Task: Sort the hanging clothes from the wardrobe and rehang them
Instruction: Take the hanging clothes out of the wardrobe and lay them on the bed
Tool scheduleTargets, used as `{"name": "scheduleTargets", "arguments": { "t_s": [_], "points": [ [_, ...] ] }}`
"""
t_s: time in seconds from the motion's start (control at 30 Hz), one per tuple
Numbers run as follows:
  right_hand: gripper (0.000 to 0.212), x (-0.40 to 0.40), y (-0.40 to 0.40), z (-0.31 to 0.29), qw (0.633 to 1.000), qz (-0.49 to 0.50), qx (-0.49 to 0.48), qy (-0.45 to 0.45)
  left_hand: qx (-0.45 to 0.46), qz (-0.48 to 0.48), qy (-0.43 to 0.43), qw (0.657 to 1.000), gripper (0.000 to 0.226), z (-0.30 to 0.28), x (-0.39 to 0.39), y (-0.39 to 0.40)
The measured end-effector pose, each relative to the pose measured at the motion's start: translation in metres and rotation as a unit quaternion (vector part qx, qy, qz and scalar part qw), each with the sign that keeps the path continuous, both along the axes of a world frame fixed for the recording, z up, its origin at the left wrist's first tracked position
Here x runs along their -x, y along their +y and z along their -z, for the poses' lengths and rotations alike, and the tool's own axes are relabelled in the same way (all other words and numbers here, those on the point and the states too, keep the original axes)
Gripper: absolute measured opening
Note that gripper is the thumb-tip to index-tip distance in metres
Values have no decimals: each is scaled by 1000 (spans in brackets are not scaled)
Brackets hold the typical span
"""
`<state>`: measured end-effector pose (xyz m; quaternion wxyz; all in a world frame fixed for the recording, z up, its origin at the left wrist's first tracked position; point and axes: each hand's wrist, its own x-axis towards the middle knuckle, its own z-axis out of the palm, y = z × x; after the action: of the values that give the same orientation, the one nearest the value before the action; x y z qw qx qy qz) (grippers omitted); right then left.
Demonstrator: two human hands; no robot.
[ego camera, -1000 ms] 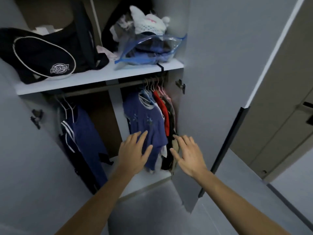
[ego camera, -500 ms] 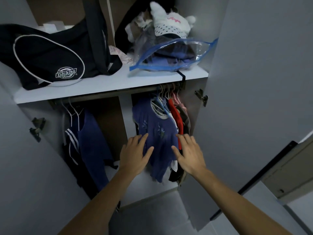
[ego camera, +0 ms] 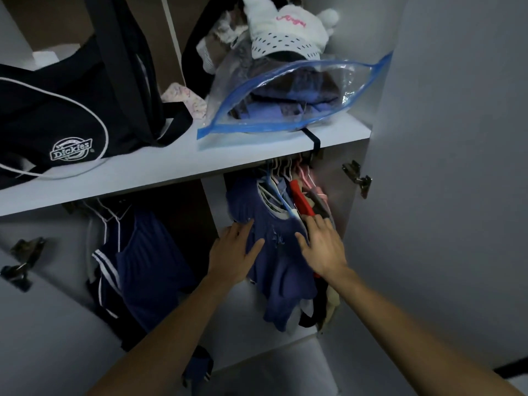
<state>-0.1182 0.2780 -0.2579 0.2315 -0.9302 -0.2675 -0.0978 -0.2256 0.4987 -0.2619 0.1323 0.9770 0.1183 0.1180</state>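
Note:
A blue top (ego camera: 278, 261) hangs foremost in a tight bunch of clothes on hangers at the right end of the wardrobe rail. Behind it show a red garment (ego camera: 301, 202), pink hangers (ego camera: 310, 178) and darker pieces. My left hand (ego camera: 233, 254) reaches the blue top's left side with straight, spread fingers. My right hand (ego camera: 323, 247) lies open on its right side, fingertips at the red garment. Neither hand grips anything. A navy jacket with white stripes (ego camera: 137, 264) hangs alone in the left section.
The white shelf (ego camera: 177, 167) above the rail carries a black Dickies bag (ego camera: 63, 115), a clear blue-edged bag of folded clothes (ego camera: 285, 107) and a white cap (ego camera: 288, 32). The open right door (ego camera: 457, 195) stands close beside my right arm. A white divider (ego camera: 213, 201) splits the hanging space.
I have moved closer to the wardrobe. Both hands have gone forward and up, from in front of the blue top's lower part to its chest, just under the hangers.

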Motion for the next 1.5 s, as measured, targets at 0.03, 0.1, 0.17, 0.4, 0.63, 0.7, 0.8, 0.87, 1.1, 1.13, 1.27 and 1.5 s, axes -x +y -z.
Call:
{"name": "scheduleTargets", "arguments": {
  "t_s": [0.03,0.1,0.17,0.4,0.63,0.7,0.8,0.87,1.1,1.13,1.27,1.5],
  "points": [
    [45,-10,5,1,1000,4,11,-2,2,3,4,1000,82,4,-12,5],
    [45,-25,14,4,1000,9,29,-7,3,7,15,1000,81,10,-38,15],
    [45,-36,27,8,999,12,42,-21,0,18,20,1000,87,14,-66,23],
    [39,-67,63,34,993,28,104,-52,10,51,5,999,80,19,-151,50],
    [49,-98,50,37,989,70,112,-69,44,73,-9,996,80,31,-200,70],
    [52,-104,45,37,990,78,93,-72,43,76,-11,996,81,37,-207,75],
    [56,-110,40,33,990,102,72,-61,33,62,-21,997,79,44,-215,85],
    [65,-111,37,28,989,122,76,-41,27,37,-27,999,76,50,-217,92],
    [77,-112,37,27,992,122,38,-8,-7,14,-74,997,50,64,-201,122],
    [78,-112,36,28,992,119,29,-8,1,15,-76,997,47,65,-198,125],
    [59,-114,33,34,994,112,1,-20,19,21,-63,998,39,70,-189,138],
    [11,-115,34,15,990,130,-10,-52,-3,-8,-143,990,22,46,-174,144]
  ]
}}
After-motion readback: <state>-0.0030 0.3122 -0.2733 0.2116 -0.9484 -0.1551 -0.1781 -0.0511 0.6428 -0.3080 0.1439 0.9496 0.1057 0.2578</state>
